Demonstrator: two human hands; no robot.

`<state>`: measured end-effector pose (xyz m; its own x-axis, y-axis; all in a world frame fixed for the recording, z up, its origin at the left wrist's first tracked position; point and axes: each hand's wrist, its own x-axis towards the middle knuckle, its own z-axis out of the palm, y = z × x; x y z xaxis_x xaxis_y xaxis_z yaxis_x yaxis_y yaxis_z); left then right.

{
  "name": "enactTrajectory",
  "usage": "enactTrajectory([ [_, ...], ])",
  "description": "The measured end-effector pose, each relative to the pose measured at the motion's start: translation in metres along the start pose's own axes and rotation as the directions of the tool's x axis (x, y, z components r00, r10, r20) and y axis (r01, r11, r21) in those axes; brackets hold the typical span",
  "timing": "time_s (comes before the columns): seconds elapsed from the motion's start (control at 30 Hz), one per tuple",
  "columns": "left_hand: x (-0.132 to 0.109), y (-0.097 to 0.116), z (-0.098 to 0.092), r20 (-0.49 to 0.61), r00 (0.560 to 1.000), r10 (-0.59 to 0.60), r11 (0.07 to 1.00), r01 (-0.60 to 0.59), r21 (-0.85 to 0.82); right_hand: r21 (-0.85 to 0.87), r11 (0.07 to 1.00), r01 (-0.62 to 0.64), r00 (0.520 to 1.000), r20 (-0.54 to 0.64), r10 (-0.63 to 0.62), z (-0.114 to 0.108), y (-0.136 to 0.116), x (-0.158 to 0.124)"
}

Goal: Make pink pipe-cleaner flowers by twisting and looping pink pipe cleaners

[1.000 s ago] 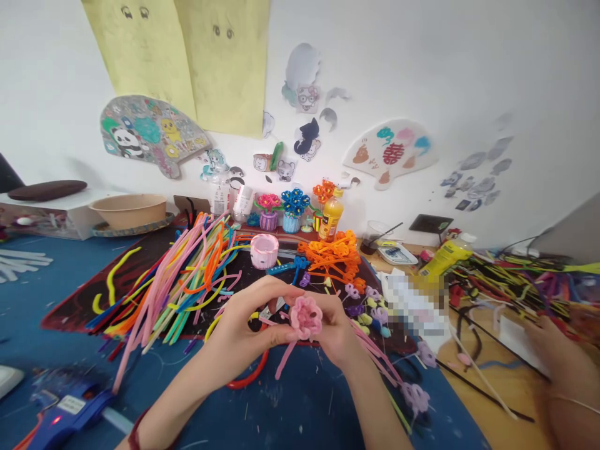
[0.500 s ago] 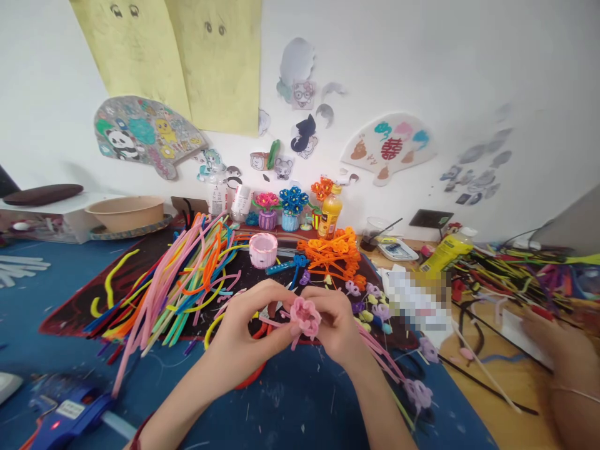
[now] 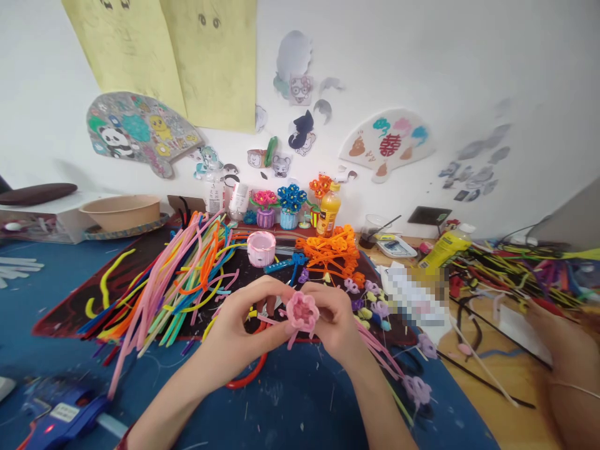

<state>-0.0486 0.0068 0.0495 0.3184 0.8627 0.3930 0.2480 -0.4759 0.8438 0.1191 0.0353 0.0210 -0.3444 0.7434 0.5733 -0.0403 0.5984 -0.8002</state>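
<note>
A pink pipe-cleaner flower (image 3: pixel 302 311) with looped petals faces me, held between both hands above the blue table (image 3: pixel 290 400). My left hand (image 3: pixel 255 322) is closed on its left side, thumb and fingers pinching near the petals. From the right, my right hand (image 3: pixel 330 319) grips the flower too, its fingertips partly hidden behind the bloom. A short pink stem end sticks out on the left and another below. Beneath my left hand shows the red loop (image 3: pixel 250 375) of a handle, perhaps scissors, partly covered. Pink pipe cleaners (image 3: pixel 382 353) lie beside my right wrist.
A heap of coloured pipe cleaners (image 3: pixel 159 275) lies left on the dark mat. Behind my hands are a pink pot (image 3: pixel 261 249) and orange pipe-cleaner flowers (image 3: pixel 335 250). A blue glue gun (image 3: pixel 70 415) sits front left. Another person's hand (image 3: pixel 557 337) is at the right edge.
The flower tips slightly, showing more of its open centre. Both my hands stay closed on it. At the right, the other person's hand shifts slightly.
</note>
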Motion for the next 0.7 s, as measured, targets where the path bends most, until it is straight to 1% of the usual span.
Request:
enactTrajectory([
  [0.07, -0.0009, -0.0008, -0.0019, 0.021, 1.000, 0.012, 1.000, -0.012, -0.009, 0.008, 1.000, -0.024, 1.000, -0.014, 0.024, -0.0007, 0.0000, 0.0005],
  [0.17, -0.0021, -0.0017, -0.0025, 0.009, 1.000, 0.011, 1.000, -0.011, -0.018, 0.009, 0.999, -0.037, 0.999, -0.035, 0.038, -0.0011, 0.0000, 0.0004],
  [0.33, -0.0047, -0.0052, -0.0006, -0.077, 0.997, 0.002, 1.000, -0.001, 0.011, -0.058, 0.998, 0.013, 0.996, -0.086, -0.018, -0.0012, 0.0007, -0.0002],
  [0.5, -0.0054, -0.0080, 0.0005, -0.161, 0.985, -0.065, 0.997, 0.071, 0.029, -0.104, 0.993, 0.052, 0.988, -0.141, -0.067, -0.0008, 0.0016, -0.0003],
  [0.6, -0.0045, -0.0058, 0.0006, -0.164, 0.984, -0.068, 0.992, 0.085, 0.095, -0.126, 0.990, 0.057, 0.989, -0.128, -0.073, 0.0006, 0.0033, -0.0006],
  [0.7, -0.0031, -0.0020, -0.0001, -0.140, 0.987, -0.075, 0.985, 0.095, 0.143, -0.101, 0.993, 0.054, 0.994, -0.094, -0.064, 0.0013, 0.0047, -0.0009],
])
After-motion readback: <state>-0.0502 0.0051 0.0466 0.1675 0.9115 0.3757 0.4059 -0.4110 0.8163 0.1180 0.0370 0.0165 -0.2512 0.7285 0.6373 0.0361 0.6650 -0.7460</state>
